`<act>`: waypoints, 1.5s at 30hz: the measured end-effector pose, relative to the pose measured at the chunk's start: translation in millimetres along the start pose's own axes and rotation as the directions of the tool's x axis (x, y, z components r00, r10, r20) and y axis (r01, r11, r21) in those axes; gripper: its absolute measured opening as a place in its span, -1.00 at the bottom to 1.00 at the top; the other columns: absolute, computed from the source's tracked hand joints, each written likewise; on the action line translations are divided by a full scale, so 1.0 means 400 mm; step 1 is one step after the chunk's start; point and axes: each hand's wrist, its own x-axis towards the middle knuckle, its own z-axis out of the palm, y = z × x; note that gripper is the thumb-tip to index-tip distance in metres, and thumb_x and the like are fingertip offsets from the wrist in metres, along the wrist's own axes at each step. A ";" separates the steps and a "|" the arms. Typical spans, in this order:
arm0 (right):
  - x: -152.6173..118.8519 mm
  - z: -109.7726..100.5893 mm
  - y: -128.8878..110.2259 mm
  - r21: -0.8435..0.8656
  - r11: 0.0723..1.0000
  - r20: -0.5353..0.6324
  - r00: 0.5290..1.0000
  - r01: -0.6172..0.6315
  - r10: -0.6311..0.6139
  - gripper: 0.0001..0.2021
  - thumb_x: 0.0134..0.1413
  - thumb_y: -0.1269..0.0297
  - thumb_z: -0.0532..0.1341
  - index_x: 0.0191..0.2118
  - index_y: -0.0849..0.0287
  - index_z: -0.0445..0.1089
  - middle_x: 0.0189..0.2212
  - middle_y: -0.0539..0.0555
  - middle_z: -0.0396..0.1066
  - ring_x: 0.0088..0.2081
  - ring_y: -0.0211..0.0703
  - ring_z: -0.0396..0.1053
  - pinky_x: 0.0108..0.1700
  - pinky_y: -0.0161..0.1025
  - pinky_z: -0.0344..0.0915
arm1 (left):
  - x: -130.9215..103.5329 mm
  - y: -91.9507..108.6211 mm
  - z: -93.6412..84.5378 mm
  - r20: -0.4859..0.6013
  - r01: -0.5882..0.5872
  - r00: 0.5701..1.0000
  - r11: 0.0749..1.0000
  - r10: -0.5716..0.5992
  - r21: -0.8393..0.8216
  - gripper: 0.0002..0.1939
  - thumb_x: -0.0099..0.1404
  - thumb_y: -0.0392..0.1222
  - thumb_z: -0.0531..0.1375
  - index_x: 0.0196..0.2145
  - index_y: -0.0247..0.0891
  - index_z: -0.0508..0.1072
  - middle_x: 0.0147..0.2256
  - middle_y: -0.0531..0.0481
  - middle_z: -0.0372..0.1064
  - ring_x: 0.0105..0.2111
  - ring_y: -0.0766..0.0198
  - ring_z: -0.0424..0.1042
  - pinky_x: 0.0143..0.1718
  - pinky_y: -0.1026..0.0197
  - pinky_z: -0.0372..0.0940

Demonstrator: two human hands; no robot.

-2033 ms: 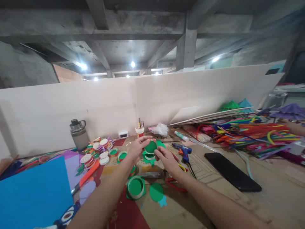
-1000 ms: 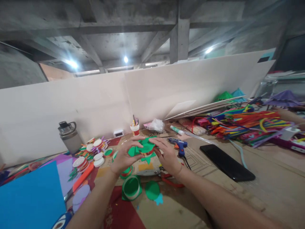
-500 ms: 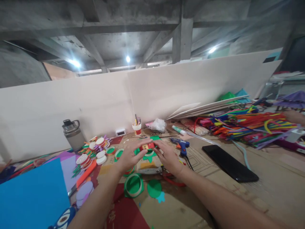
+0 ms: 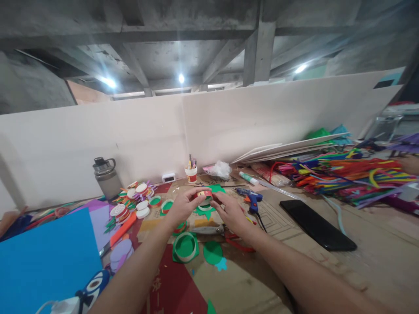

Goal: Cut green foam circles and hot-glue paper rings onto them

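Note:
Both hands grip a short red and white ring [image 4: 205, 193], which looks like a slice of a paper cup, above the middle of the cardboard-covered table. My left hand [image 4: 183, 206] pinches its left side with the thumb in front. On its right side, the fingers of my right hand [image 4: 231, 213] press against the wall. Green star-edged foam [image 4: 206, 213] lies just below the ring. Nearer to me, a pale ring on a green foam square [image 4: 185, 247] sits beside a green foam disc [image 4: 212, 253] and a small light-blue cut-out [image 4: 221, 264].
A blue glue gun [image 4: 252, 199] and a black phone [image 4: 317, 224] lie at the right. Pipe cleaners [image 4: 366, 172] heap up behind them. A bottle [image 4: 107, 181], stacked discs [image 4: 120, 213], an orange cutter [image 4: 122, 229] and a blue sheet [image 4: 49, 261] are at the left.
The ring has tipped in my hands, so its round opening now shows. My fingers have shifted from lying over it to gripping its sides. The view has swung slightly left.

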 end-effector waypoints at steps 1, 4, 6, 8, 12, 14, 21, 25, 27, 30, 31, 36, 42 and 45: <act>0.000 0.000 -0.001 0.001 1.000 0.003 1.000 0.001 -0.001 -0.80 0.20 0.23 0.08 -0.20 0.16 0.41 -0.32 0.11 0.42 -0.27 -0.06 0.36 -0.20 -0.15 0.29 | 0.000 -0.001 0.000 -0.002 0.002 1.000 1.000 -0.002 0.007 -0.66 0.25 -0.05 0.17 -0.05 -0.14 0.53 -0.09 -0.06 0.50 -0.04 0.08 0.40 0.04 0.11 0.22; 0.000 -0.001 -0.003 0.007 1.000 0.007 1.000 -0.002 0.002 -0.81 0.20 0.24 0.08 -0.22 0.15 0.41 -0.33 0.11 0.42 -0.28 -0.07 0.35 -0.21 -0.16 0.28 | 0.001 -0.011 -0.002 -0.009 0.012 1.000 1.000 -0.012 0.021 -0.67 0.25 -0.05 0.18 -0.06 -0.13 0.53 -0.12 -0.05 0.51 -0.08 0.09 0.42 0.03 0.12 0.22; 0.000 -0.002 -0.006 0.015 1.000 0.007 1.000 -0.006 0.006 -0.81 0.20 0.24 0.08 -0.22 0.15 0.41 -0.33 0.11 0.43 -0.28 -0.07 0.35 -0.21 -0.16 0.28 | 0.003 -0.019 -0.003 -0.009 0.017 1.000 1.000 -0.017 0.018 -0.67 0.24 -0.05 0.18 -0.06 -0.13 0.54 -0.12 -0.04 0.51 -0.07 0.09 0.42 0.03 0.13 0.21; -0.001 -0.003 -0.010 0.025 1.000 0.008 1.000 -0.009 0.009 -0.80 0.20 0.23 0.08 -0.22 0.15 0.42 -0.32 0.11 0.43 -0.27 -0.06 0.36 -0.20 -0.15 0.29 | 0.003 -0.023 -0.002 -0.014 0.021 1.000 1.000 -0.020 0.021 -0.67 0.25 -0.04 0.17 -0.06 -0.13 0.53 -0.08 -0.04 0.49 -0.04 0.09 0.40 0.04 0.14 0.20; -0.002 -0.005 -0.019 0.033 0.999 0.013 1.000 -0.016 0.015 -0.78 0.19 0.23 0.08 -0.18 0.16 0.43 -0.28 0.13 0.45 -0.24 -0.05 0.37 -0.17 -0.13 0.30 | 0.002 -0.017 0.003 -0.052 0.022 0.998 0.999 -0.020 0.035 -0.64 0.28 -0.04 0.13 -0.01 -0.13 0.49 -0.01 -0.04 0.45 0.02 0.09 0.37 0.07 0.14 0.18; -0.001 -0.006 -0.022 0.037 0.999 0.024 1.000 -0.017 0.016 -0.79 0.19 0.24 0.09 -0.19 0.16 0.43 -0.28 0.13 0.45 -0.24 -0.06 0.37 -0.16 -0.14 0.30 | 0.002 -0.011 0.008 -0.074 0.008 0.997 1.000 -0.007 0.009 -0.63 0.29 -0.05 0.13 0.01 -0.15 0.48 0.01 -0.06 0.44 0.03 0.10 0.36 0.06 0.14 0.19; -0.001 -0.004 -0.026 0.027 1.000 0.041 0.999 -0.007 0.006 -0.81 0.20 0.23 0.10 -0.20 0.18 0.41 -0.29 0.13 0.46 -0.24 -0.07 0.37 -0.17 -0.15 0.29 | 0.000 -0.002 0.016 -0.188 -0.025 0.982 0.992 0.001 -0.127 -0.68 0.22 -0.11 0.21 -0.08 -0.25 0.49 -0.10 -0.16 0.49 -0.07 0.10 0.44 -0.04 0.13 0.29; -0.004 -0.002 -0.024 -0.007 1.000 0.045 0.999 -0.001 0.002 -0.81 0.21 0.22 0.10 -0.23 0.19 0.40 -0.35 0.11 0.44 -0.30 -0.10 0.36 -0.22 -0.17 0.28 | 0.000 -0.008 0.015 -0.186 -0.029 0.983 0.991 0.003 -0.133 -0.71 0.22 -0.11 0.22 -0.11 -0.26 0.48 -0.11 -0.16 0.50 -0.09 0.11 0.46 -0.05 0.12 0.32; -0.004 -0.001 -0.021 -0.014 1.000 0.048 0.999 0.005 -0.004 -0.80 0.21 0.21 0.10 -0.24 0.20 0.40 -0.37 0.10 0.43 -0.33 -0.11 0.34 -0.24 -0.18 0.27 | 0.001 -0.015 0.014 -0.176 -0.028 0.984 0.990 0.003 -0.138 -0.69 0.22 -0.11 0.22 -0.10 -0.27 0.47 -0.11 -0.16 0.50 -0.08 0.12 0.46 -0.04 0.11 0.32; -0.005 0.001 -0.017 -0.017 1.000 0.047 0.999 0.016 -0.015 -0.80 0.21 0.21 0.10 -0.25 0.22 0.39 -0.39 0.09 0.42 -0.35 -0.13 0.33 -0.27 -0.19 0.25 | 0.005 -0.028 0.011 -0.162 -0.027 0.987 0.986 0.000 -0.164 -0.67 0.21 -0.10 0.23 -0.08 -0.28 0.45 -0.10 -0.16 0.50 -0.07 0.11 0.46 -0.02 0.09 0.31; -0.005 0.002 -0.016 -0.018 1.000 0.045 0.999 0.020 -0.019 -0.80 0.21 0.22 0.10 -0.25 0.22 0.39 -0.39 0.09 0.41 -0.35 -0.13 0.32 -0.28 -0.20 0.25 | 0.006 -0.032 0.011 -0.155 -0.026 0.988 0.984 -0.002 -0.174 -0.66 0.21 -0.10 0.23 -0.08 -0.28 0.44 -0.10 -0.17 0.50 -0.06 0.11 0.46 -0.01 0.08 0.31; -0.007 0.003 -0.015 -0.013 1.000 0.060 0.998 0.010 -0.009 -0.80 0.21 0.22 0.10 -0.24 0.22 0.40 -0.39 0.09 0.42 -0.36 -0.13 0.32 -0.29 -0.20 0.25 | 0.009 -0.040 0.007 -0.133 -0.025 0.991 0.979 -0.003 -0.202 -0.63 0.21 -0.10 0.23 -0.05 -0.29 0.43 -0.10 -0.18 0.50 -0.05 0.10 0.45 0.01 0.06 0.30; -0.007 0.005 -0.018 -0.010 1.000 0.047 0.999 -0.001 0.002 -0.80 0.20 0.22 0.11 -0.24 0.21 0.41 -0.36 0.10 0.45 -0.33 -0.11 0.36 -0.27 -0.20 0.26 | 0.011 -0.044 0.004 -0.125 -0.023 0.992 0.983 0.001 -0.180 -0.62 0.21 -0.09 0.22 -0.04 -0.29 0.43 -0.08 -0.20 0.48 -0.05 0.10 0.44 0.00 0.06 0.29; -0.008 0.004 -0.020 -0.005 1.000 0.035 0.999 0.004 -0.004 -0.80 0.20 0.21 0.11 -0.23 0.20 0.41 -0.33 0.11 0.47 -0.31 -0.10 0.38 -0.26 -0.19 0.27 | 0.011 -0.044 0.005 -0.125 -0.020 0.992 0.986 -0.001 -0.168 -0.62 0.22 -0.09 0.22 -0.04 -0.29 0.43 -0.06 -0.21 0.47 -0.04 0.10 0.43 0.00 0.06 0.28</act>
